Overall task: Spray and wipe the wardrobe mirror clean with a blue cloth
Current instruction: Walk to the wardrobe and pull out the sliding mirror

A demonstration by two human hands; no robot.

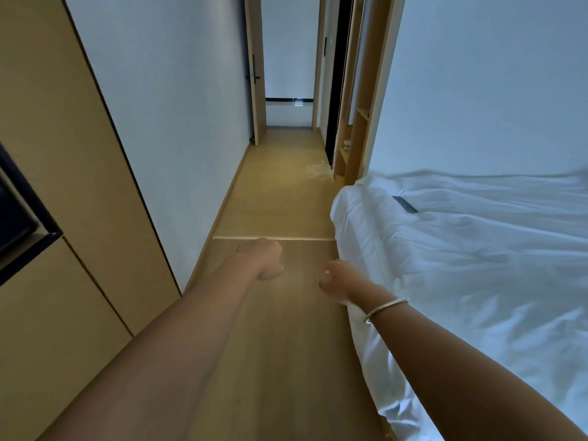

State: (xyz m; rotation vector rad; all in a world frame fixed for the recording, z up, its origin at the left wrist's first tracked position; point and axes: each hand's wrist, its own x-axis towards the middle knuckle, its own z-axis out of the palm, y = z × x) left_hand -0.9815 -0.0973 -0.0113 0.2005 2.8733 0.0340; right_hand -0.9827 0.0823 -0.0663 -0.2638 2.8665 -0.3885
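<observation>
Both forearms extend forward from the bottom edge of the view, over a wooden floor (276, 329). Left hand (262, 259) hangs above the floor with its fingers loosely curled downward; it holds nothing. Right hand (339, 283) is also empty, its fingers loosely curled, and it sits just beside the edge of the bed (461, 249). A thin silver bangle (383, 308) circles the right wrist.

White bedding covers the bed, which occupies the right side of the view. A small dark flat object (404, 203) lies on the bedding near the far corner; its identity cannot be determined.

Tan wooden cabinet panels (54, 154) line the left side, with a dark-framed recess (19, 214) set into them. A white wall (165, 106) continues beyond the panels along the corridor.

At the far end, a doorway (288, 74) opens onto a lighter floor. A door with a dark handle (254, 77) stands at its left. Wooden open shelving (356, 116) stands on the right of the corridor, just past the bed corner, next to a tall dark vertical panel (337, 90).

Neither the wardrobe mirror, the blue cloth nor a spray bottle can be identified in the view; whether the dark panel is the mirror cannot be told. A pale smudge (318, 173) marks the floor near the shelving base.
</observation>
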